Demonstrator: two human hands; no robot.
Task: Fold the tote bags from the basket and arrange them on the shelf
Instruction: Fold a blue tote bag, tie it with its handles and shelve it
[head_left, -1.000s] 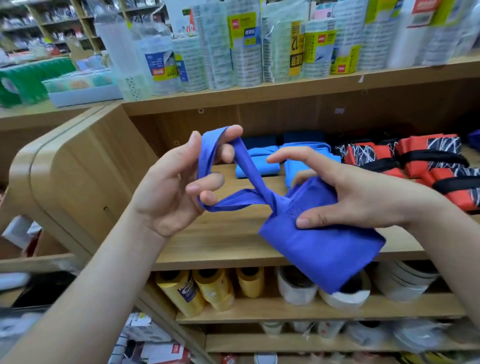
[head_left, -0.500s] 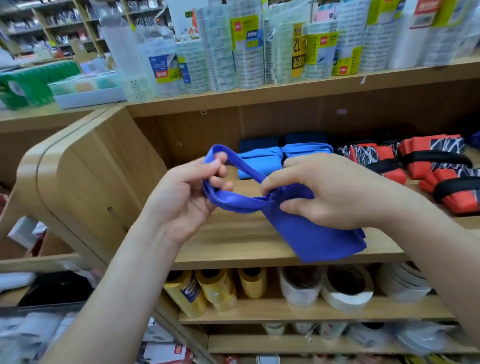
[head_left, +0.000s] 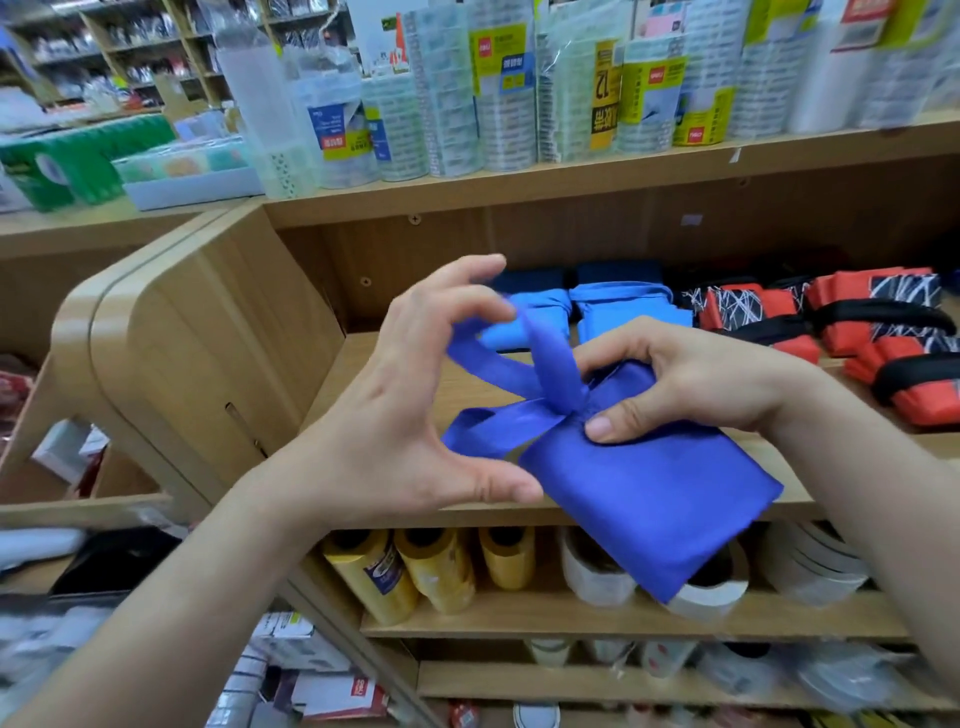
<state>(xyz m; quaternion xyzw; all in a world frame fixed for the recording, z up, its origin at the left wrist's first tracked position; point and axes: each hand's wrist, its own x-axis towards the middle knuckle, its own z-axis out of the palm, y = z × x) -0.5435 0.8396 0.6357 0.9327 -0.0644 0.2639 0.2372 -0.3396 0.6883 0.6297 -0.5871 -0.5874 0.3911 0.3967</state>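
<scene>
1. Bag (head_left: 649, 499): dark blue, folded to a flat packet, held in the air in front of the shelf (head_left: 358, 374), tilted down to the right.
2. Strap (head_left: 493, 384): loops out from the packet's top left corner, one band standing up by the knot-like gather.
3. Right hand (head_left: 691, 384): I see it pinching the bag at that gather, thumb on top, fingers curled behind.
4. Left hand (head_left: 415, 415): spread in a wide C beside the strap loop. The loop blurs at the fingertips, so I cannot tell if they hook it.
5. Light blue bags (head_left: 613, 312): folded, at the back of the shelf.
6. Red bags (head_left: 857, 322): folded, black straps, just right of the blue ones.
7. Tape rolls (head_left: 441, 571): on the board below.
</scene>
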